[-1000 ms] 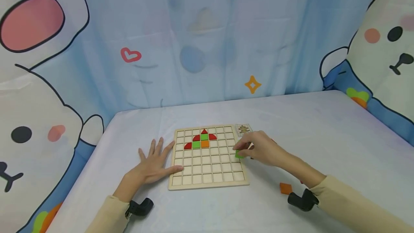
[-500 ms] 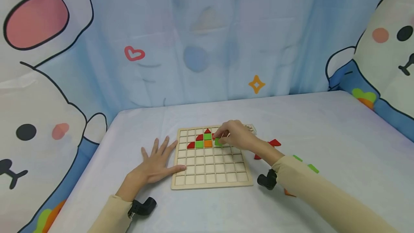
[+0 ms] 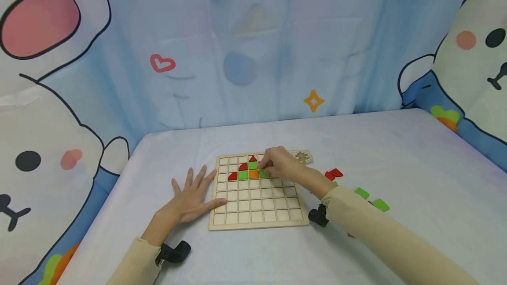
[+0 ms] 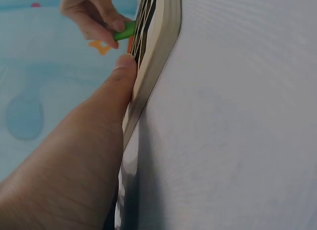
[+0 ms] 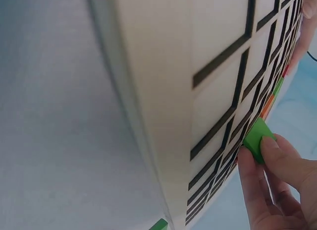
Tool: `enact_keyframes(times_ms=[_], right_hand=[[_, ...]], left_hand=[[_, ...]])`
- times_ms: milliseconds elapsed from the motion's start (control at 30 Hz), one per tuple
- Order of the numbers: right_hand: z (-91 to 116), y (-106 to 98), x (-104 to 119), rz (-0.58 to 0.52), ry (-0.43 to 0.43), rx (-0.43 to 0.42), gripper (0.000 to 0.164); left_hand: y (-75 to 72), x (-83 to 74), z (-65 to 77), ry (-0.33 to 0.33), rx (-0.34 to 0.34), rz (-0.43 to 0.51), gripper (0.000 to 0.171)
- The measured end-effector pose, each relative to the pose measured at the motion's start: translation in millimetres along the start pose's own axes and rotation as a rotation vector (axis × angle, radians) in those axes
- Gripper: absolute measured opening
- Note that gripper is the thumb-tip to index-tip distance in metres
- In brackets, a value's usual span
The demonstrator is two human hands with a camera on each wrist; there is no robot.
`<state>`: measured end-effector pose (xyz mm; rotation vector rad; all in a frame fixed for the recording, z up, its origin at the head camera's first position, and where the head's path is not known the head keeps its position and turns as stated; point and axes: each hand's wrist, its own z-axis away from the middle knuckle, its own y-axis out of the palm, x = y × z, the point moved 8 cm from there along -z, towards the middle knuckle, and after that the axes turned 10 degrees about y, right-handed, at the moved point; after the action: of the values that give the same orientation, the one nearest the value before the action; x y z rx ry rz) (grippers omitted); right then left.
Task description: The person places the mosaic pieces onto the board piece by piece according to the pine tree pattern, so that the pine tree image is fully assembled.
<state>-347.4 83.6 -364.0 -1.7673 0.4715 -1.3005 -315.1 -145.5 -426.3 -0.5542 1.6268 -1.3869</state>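
Note:
A wooden grid board (image 3: 253,206) lies on the table, with red, green and orange tiles set in its upper rows. My right hand (image 3: 281,162) pinches a green square tile (image 5: 257,136) between thumb and fingers, just right of the orange tile (image 3: 253,174). In the right wrist view that tile is tilted, one edge at the grid. My left hand (image 3: 190,199) lies spread at the board's left edge, its thumb resting on the frame. The left wrist view shows the left thumb (image 4: 121,76) against the board's side.
Loose green tiles (image 3: 380,205) and red pieces (image 3: 334,173) lie on the table right of the board, partly behind the right forearm. A small patterned card (image 3: 303,156) is at the board's upper right corner. A printed curtain (image 3: 257,56) hangs behind the table.
My right hand has carried the green tile leftward from the board's right edge to the cell beside the orange tile. The left hand has stayed on the board's left edge.

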Motion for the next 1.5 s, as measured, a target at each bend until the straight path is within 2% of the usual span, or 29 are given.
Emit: enact_keyframes(times_ms=[267, 667, 1133, 1333, 1500], right_hand=[[-2.5, 8.5, 3.7, 0.076, 0.030, 0.038, 0.017], [-1.7, 6.5, 8.1, 0.115, 0.003, 0.003, 0.016], [0.9, 8.0, 3.3, 0.148, 0.059, 0.011, 0.013], [7.0, 2.9, 2.8, 0.107, -0.012, -0.003, 0.013], [12.3, -8.3, -11.1, -0.046, 0.030, 0.074, 0.016]], left_hand=[[2.2, 2.4, 1.2, -0.015, 0.007, -0.013, 0.098], [1.5, -0.8, -1.2, -0.004, 0.001, -0.007, 0.098], [2.4, 0.2, -1.9, 0.001, 0.008, -0.009, 0.099], [0.9, -1.7, -0.8, 0.002, 0.008, -0.014, 0.098], [0.5, -2.3, -0.5, 0.003, 0.011, -0.013, 0.098]])
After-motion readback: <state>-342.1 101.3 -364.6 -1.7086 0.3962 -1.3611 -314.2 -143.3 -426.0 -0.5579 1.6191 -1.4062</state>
